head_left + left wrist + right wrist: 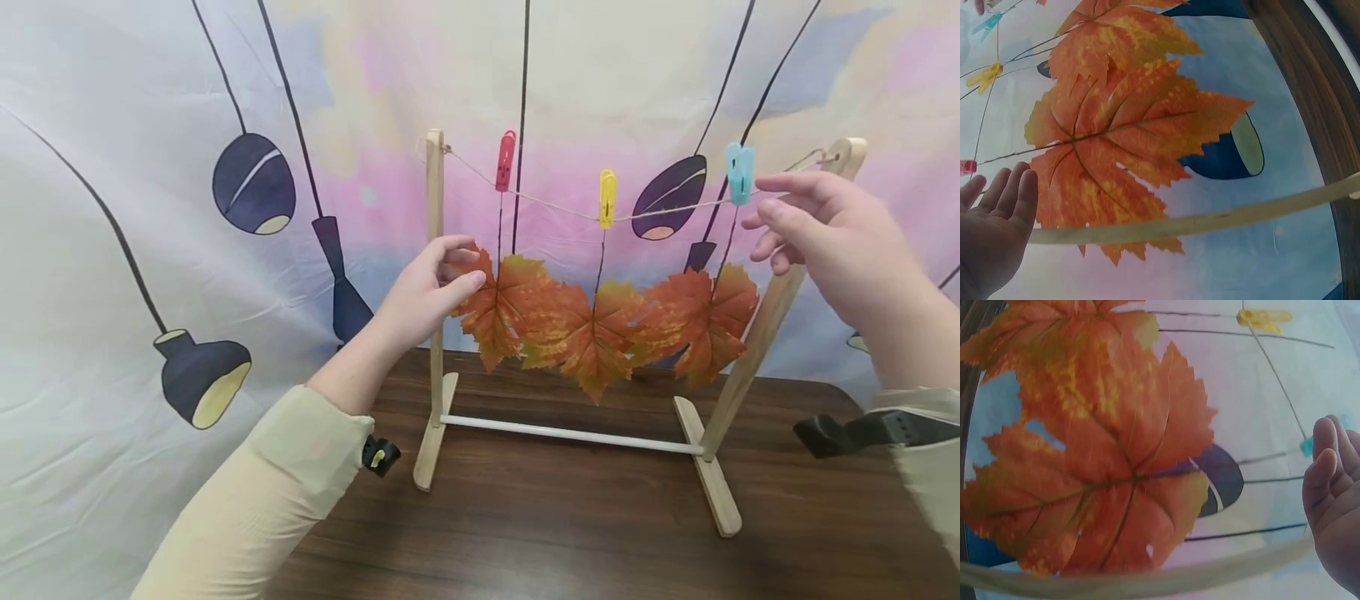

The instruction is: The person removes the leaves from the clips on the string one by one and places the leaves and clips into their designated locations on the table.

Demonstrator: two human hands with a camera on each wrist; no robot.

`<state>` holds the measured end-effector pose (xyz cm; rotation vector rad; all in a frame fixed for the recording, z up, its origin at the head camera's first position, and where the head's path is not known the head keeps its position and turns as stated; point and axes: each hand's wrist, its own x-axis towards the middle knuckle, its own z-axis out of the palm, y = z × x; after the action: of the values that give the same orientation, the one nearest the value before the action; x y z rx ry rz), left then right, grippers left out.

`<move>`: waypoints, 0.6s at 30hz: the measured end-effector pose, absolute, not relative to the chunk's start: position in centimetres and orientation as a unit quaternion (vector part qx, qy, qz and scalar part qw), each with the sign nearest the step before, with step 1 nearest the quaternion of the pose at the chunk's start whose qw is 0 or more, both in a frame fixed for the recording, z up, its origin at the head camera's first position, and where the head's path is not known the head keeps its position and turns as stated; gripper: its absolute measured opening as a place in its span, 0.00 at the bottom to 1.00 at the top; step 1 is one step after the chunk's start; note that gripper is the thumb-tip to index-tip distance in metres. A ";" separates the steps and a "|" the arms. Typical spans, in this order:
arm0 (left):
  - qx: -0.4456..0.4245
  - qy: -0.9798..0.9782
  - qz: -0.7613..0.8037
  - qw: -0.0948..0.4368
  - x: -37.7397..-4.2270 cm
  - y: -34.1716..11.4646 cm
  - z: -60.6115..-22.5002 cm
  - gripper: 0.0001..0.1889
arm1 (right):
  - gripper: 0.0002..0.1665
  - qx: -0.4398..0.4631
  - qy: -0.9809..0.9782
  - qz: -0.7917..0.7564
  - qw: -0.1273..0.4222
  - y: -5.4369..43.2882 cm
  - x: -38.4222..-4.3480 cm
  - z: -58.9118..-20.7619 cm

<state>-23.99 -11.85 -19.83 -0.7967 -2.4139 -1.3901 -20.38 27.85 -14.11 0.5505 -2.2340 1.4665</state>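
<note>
Three orange maple leaves hang by their stems from a string (555,206) on a wooden stand. A red clothespin (506,162) clips the left leaf (495,308), a yellow clothespin (607,198) the middle leaf (592,333), and a light blue clothespin (739,173) the right leaf (708,321). My left hand (431,287) is beside the left leaf, fingers loosely bent and gripping nothing; whether it touches the leaf is unclear. Close to the blue clothespin, my right hand (840,229) has its fingers extended, and in the right wrist view they partly cover that clothespin. I cannot tell whether they touch.
The stand has a left post (436,275), a right post (765,333), a white crossbar (570,433) and wooden feet (718,492). It rests on a dark wood table (525,533). Behind it hangs a cloth backdrop (405,75) with painted lamps.
</note>
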 end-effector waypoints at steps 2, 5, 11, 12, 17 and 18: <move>-0.265 -0.827 -0.481 0.123 -24.0 -11.6 -19.8 0.26 | 0.22 0.205 -0.794 0.537 0.198 27.4 -20.5 -14.0; -0.253 -0.826 -0.489 0.123 -24.2 -11.0 -19.9 0.26 | 0.22 0.205 -0.791 0.541 0.197 26.8 -20.6 -13.6; -0.244 -0.813 -0.512 0.133 -24.6 -10.3 -19.8 0.26 | 0.24 0.198 -0.792 0.545 0.189 25.4 -20.8 -12.5; -0.244 -0.810 -0.515 0.136 -24.7 -10.2 -19.8 0.25 | 0.25 0.198 -0.793 0.545 0.186 25.1 -20.8 -12.3; -0.235 -0.805 -0.524 0.146 -25.0 -9.6 -19.8 0.25 | 0.26 0.205 -0.797 0.541 0.174 23.4 -21.2 -11.4; -0.234 -0.803 -0.529 0.145 -25.0 -9.4 -19.8 0.25 | 0.25 0.208 -0.798 0.538 0.175 23.0 -21.2 -11.3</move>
<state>-25.05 -9.39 -19.82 -0.6727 -2.3129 -1.5226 -21.20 22.98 -11.26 0.5887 -2.2602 1.5240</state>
